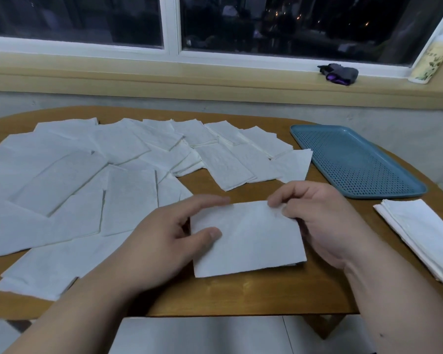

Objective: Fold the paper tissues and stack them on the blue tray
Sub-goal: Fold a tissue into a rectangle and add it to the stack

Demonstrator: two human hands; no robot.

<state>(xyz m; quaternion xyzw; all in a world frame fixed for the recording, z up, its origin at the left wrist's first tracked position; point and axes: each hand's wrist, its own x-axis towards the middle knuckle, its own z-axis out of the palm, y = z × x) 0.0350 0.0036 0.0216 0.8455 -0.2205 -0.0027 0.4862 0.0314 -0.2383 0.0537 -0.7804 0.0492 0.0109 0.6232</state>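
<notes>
A white folded tissue [251, 241] lies on the wooden table [241, 295] right in front of me. My left hand [164, 241] pinches its left edge, thumb on top. My right hand [315, 215] pinches its upper right corner between thumb and fingertips. Several more white tissues [100, 180] are spread over the left and middle of the table. The blue perforated tray [353, 159] sits at the far right with nothing on it. A small pile of folded tissues [422, 236] lies near the right edge, in front of the tray.
A window sill runs behind the table, with a dark grey and purple object [339, 72] and a pale patterned bottle [430, 60] on it. The table's front edge lies just below my forearms.
</notes>
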